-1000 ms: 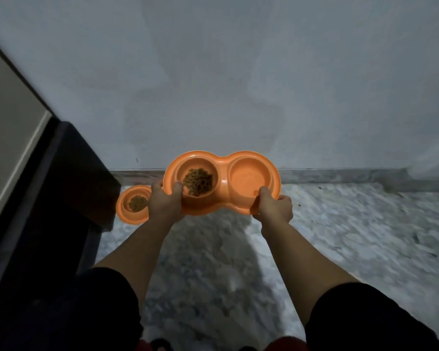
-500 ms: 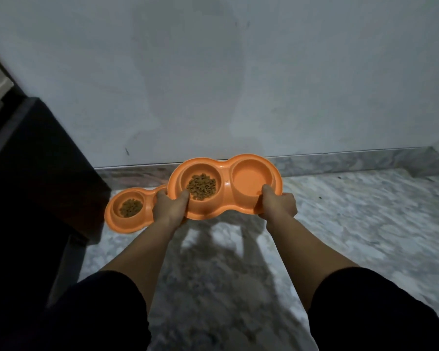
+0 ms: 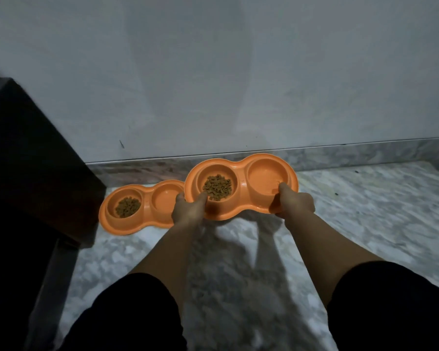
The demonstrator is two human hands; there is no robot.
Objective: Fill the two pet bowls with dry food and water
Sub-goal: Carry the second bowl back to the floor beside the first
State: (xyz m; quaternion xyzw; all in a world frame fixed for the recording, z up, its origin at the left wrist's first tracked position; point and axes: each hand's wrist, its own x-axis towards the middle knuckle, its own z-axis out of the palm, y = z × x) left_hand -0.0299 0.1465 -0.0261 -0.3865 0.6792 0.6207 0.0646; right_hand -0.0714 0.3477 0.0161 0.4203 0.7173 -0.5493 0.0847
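A: Held feeder point(image 3: 241, 188): double orange bowl, gripped at its near rim by both hands, close in front of the skirting point(image 3: 340, 154). Its left well holds kibble point(image 3: 217, 187); I cannot tell whether the right well holds water.

B: Hands?

A: Left hand point(image 3: 188, 209) has its thumb curled over the rim beside the kibble well, fingers under. Right hand point(image 3: 294, 202) has its thumb over the rim of the right well, fingers tucked beneath the edge.

B: Edges and clearance?

A: The held feeder's left end overlaps the right end of the second feeder point(image 3: 140, 206), which lies on the floor point(image 3: 365, 211) by the dark cabinet point(image 3: 36, 173). Whether the two touch, I cannot tell. The second feeder's left well also holds kibble. Open marble floor lies to the right and toward the person; the wall point(image 3: 238, 72) bounds the far side.

B: Change since half a second ago?

A: The held feeder sits lower against the skirting, and more of the second feeder shows, including its right well. The grip is unchanged.
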